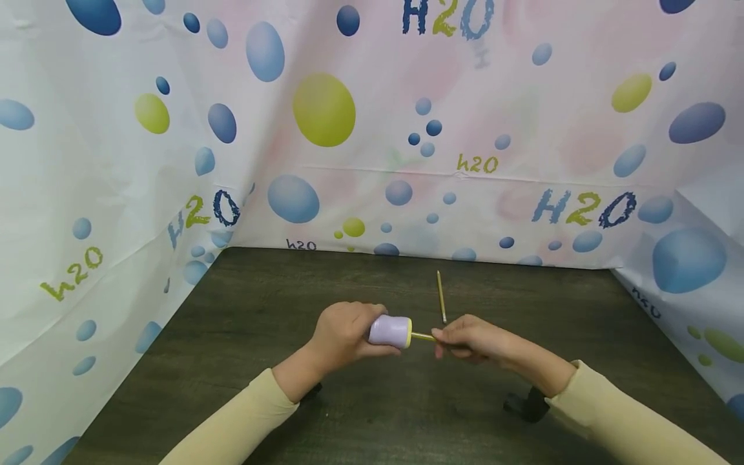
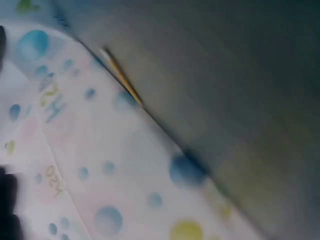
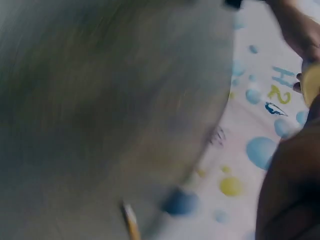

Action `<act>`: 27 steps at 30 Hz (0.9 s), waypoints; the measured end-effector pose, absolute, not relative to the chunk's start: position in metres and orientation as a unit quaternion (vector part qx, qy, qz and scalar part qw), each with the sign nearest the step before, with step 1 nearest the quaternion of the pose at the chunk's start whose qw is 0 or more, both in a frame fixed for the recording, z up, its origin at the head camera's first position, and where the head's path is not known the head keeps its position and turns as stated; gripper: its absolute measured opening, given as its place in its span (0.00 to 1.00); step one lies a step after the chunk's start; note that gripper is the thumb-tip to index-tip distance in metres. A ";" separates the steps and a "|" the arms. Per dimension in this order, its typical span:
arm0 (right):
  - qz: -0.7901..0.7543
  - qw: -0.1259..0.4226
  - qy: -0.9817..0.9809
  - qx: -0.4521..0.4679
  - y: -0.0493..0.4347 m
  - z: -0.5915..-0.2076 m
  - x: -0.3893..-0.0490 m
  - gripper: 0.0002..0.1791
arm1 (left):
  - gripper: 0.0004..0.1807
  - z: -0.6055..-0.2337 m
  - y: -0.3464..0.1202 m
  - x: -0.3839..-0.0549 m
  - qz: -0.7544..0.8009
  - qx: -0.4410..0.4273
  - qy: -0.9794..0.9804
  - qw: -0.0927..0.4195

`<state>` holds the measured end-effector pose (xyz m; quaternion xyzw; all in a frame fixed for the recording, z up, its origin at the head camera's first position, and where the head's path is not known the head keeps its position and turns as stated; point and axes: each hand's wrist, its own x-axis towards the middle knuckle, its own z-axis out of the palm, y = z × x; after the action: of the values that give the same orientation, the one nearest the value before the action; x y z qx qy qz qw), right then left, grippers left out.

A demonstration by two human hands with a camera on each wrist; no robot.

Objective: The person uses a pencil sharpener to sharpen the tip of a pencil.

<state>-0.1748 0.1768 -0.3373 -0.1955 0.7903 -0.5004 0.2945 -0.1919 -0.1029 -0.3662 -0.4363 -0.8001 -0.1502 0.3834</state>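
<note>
Held sideways above the table, a lavender pencil sharpener [image 1: 389, 330] with a yellow end sits in the grip of my left hand [image 1: 343, 329]. My right hand [image 1: 473, 339] pinches a pencil [image 1: 423, 336] whose front end goes into that yellow end; the tip is hidden. In the right wrist view the yellow face of the sharpener [image 3: 311, 82] shows at the right edge, with my left hand [image 3: 300, 32] above it and my dark, blurred right hand [image 3: 290, 185] below. Neither the sharpener nor my fingers show in the left wrist view.
A second pencil [image 1: 440, 296] lies on the dark wooden table [image 1: 261, 290], just beyond my right hand. This loose pencil [image 2: 121, 75] also appears in the left wrist view. A white sheet [image 1: 372, 155] with blue and green drops rises behind the table and along both sides.
</note>
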 end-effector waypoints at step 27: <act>-0.550 0.364 0.737 -0.149 0.175 -0.329 -0.174 0.20 | 0.42 -0.363 -0.102 -0.192 -0.129 -0.459 -0.752 0.455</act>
<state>-0.1737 0.1746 -0.3288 -0.1493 0.7367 -0.5500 0.3641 -0.1925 -0.1015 -0.3627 -0.4595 -0.7515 -0.1293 0.4554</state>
